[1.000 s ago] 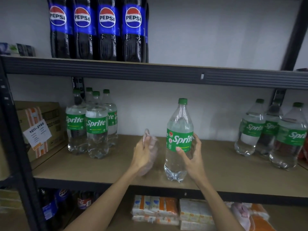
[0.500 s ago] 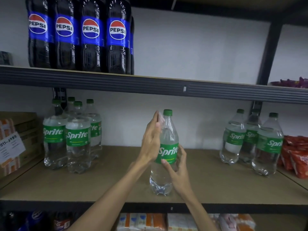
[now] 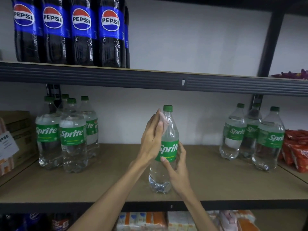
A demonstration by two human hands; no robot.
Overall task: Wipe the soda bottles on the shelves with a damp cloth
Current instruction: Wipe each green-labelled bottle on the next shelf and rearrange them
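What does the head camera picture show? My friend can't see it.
A left hand presses a pale cloth against the neck of a Sprite bottle on a brown shelf, while the right hand grips it. Other Sprite bottles stand either side; Pepsi bottles above.

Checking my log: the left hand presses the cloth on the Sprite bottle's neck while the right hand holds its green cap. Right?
Not quite. The head view shows the left hand pressing the cloth on the neck of the Sprite bottle, but the right hand holds the bottle at its label, not its green cap.
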